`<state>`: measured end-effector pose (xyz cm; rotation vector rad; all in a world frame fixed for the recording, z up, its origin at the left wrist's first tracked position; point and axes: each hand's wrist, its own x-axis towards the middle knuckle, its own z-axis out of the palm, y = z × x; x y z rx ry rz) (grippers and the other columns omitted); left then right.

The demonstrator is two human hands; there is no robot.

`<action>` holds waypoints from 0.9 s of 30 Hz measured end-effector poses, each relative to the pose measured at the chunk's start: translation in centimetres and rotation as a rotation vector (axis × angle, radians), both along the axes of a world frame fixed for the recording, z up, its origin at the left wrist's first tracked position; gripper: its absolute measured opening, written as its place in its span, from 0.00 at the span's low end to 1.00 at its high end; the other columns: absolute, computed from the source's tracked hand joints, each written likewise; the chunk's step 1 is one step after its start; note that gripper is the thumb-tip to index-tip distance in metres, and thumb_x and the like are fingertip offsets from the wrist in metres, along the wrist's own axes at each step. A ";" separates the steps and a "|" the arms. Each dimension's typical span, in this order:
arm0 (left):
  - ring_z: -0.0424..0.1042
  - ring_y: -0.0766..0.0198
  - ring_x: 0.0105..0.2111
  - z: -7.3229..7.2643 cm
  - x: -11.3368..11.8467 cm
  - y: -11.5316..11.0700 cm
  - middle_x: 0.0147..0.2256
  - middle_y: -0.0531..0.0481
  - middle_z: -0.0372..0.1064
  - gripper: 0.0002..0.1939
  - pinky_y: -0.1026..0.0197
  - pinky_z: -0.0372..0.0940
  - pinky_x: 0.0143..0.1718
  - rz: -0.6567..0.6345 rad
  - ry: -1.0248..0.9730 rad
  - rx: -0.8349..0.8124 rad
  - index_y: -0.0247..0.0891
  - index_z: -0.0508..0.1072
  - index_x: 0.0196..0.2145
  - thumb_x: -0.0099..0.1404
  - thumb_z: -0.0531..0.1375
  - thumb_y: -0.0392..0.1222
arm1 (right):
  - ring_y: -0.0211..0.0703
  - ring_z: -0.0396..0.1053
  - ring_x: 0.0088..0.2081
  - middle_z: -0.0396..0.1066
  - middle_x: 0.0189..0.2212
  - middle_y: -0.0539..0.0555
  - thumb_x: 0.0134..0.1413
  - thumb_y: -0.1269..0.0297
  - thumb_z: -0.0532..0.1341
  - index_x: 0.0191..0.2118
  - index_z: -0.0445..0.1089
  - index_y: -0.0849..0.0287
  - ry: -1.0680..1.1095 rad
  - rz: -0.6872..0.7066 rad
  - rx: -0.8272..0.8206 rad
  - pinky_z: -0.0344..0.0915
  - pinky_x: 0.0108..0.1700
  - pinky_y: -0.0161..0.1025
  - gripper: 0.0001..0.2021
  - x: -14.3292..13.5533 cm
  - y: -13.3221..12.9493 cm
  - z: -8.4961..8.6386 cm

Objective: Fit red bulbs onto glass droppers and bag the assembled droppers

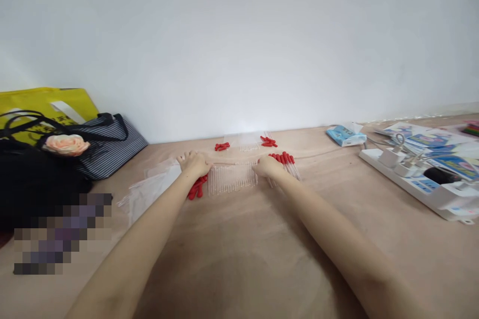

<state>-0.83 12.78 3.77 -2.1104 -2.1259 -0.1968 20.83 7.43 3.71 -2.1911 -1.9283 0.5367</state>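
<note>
In the head view, I saw a row of thin clear tubes [232, 178] lying on the desk [239, 249] between the person's two hands. The left hand [194, 164] was at the row's left end, its fingers spread, over a cluster of red caps [196, 189]. The right hand [269, 166] covered the other end, just beside some red-capped tubes [286, 159]; its fingers were hidden, so I couldn't tell whether they gripped anything. Behind, near the wall [239, 50], lay more clear tubes [249, 143] between two small red piles [222, 146]. Crumpled clear bags [153, 189] crowded the left forearm. Farther left sat a striped bag [112, 147], a yellow bag [78, 102] and a peach flower [66, 144]. Off right were a blue tissue pack [346, 135], a loaded white power strip [415, 182] and printed packets [437, 140].
</note>
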 end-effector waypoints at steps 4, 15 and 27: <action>0.57 0.40 0.47 -0.2 0.4 0.5 0.42 0.34 0.65 0.12 0.41 0.47 0.45 0.000 -0.013 0.003 0.35 0.72 0.25 0.49 0.60 0.48 | 0.49 0.69 0.35 0.71 0.31 0.61 0.49 0.62 0.53 0.29 0.70 0.63 0.021 0.084 0.061 0.60 0.31 0.37 0.11 0.6 -1.4 0.6; 0.68 0.63 0.34 0.2 2.7 -6.3 0.32 0.49 0.68 0.09 0.60 0.63 0.36 -0.392 -0.455 0.008 0.37 0.64 0.38 0.62 0.48 0.42 | 0.37 0.62 0.28 0.66 0.28 0.53 0.55 0.67 0.49 0.33 0.59 0.61 0.180 0.338 0.312 0.56 0.29 0.32 0.04 4.8 -6.8 -1.9; 0.68 0.64 0.34 -3.3 2.6 -12.9 0.34 0.49 0.69 0.06 0.58 0.63 0.38 -0.814 -0.763 -0.171 0.38 0.66 0.31 0.56 0.51 0.33 | 0.41 0.65 0.36 0.65 0.36 0.57 0.55 0.74 0.48 0.44 0.64 0.61 0.225 0.583 0.578 0.62 0.38 0.37 0.13 4.3 -8.5 -4.9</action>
